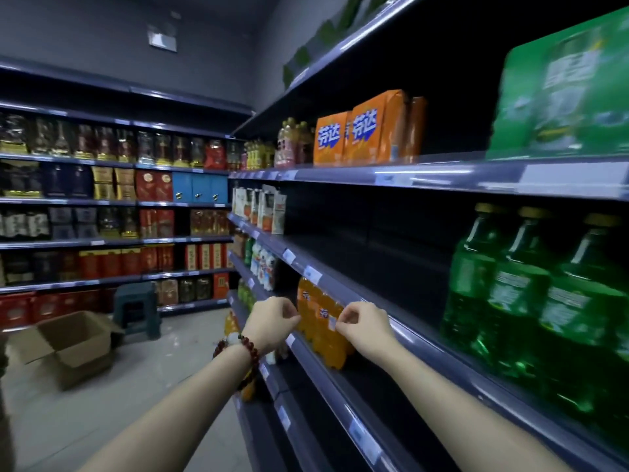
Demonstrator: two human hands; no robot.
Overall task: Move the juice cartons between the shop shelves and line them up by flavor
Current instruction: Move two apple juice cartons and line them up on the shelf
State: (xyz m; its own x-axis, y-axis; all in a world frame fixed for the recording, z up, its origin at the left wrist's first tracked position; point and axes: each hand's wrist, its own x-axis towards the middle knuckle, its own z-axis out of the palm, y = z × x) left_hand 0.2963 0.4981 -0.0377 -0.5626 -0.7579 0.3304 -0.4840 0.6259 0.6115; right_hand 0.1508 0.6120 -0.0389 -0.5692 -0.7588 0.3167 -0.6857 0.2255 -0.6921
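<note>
Both hands are reaching forward toward the shelving, at the level of the orange soda bottles [321,321]. The left hand [270,323] is hovering with fingers loosely curled, thumb and forefinger nearly meeting, holding nothing visible. The right hand [362,323] is curling in the same way just beside the front edge of the shelf rail [401,330]; its fingertips seem to be pinching at a small white tag, though blur is making this uncertain. The orange bottles are standing between and just beyond the two hands, touching neither as far as can be told.

The task's things — the juice cartons [269,207] — are probably the pale upright packs standing well above and beyond the left hand, two shelves up; their flavor markings are too small to read. Orange boxed packs [360,131] are sitting higher still, and green bottles [520,294] are crowding the shelf to the near side of the right hand.

Judged from this, no carton is yet in hand. To do the step well, the hands should be rising to the carton row, gripping one carton by its flat sides, keeping it upright, and reading the face before setting it — faces forward, edges flush with the rail, like flavors touching.
</note>
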